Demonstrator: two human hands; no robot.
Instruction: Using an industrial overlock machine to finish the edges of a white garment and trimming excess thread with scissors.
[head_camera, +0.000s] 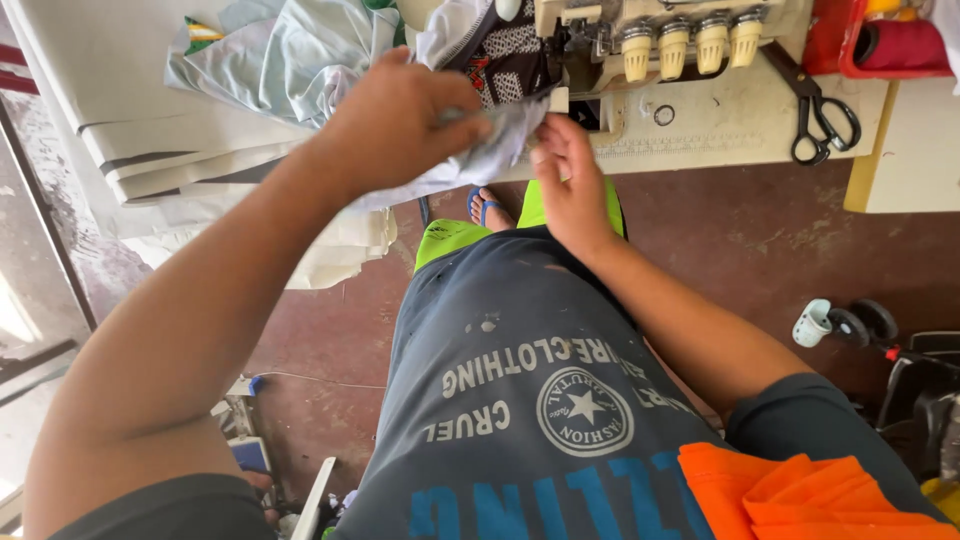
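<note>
sewing workshop: overlock machine (660, 40), scissors (822, 112), fabric piles (150, 120).

Dark grey printed T-shirt (520, 400), short sleeves, bright green shorts (445, 240), blue flip-flop (487, 207), bare forearms.

You have no packages, signs or screens here. The one label-like mark is a round white badge (585, 412) with a star, printed on your dark shirt (470, 300), well below the sewing machine (650, 30), amid white and blue lettering.
</note>
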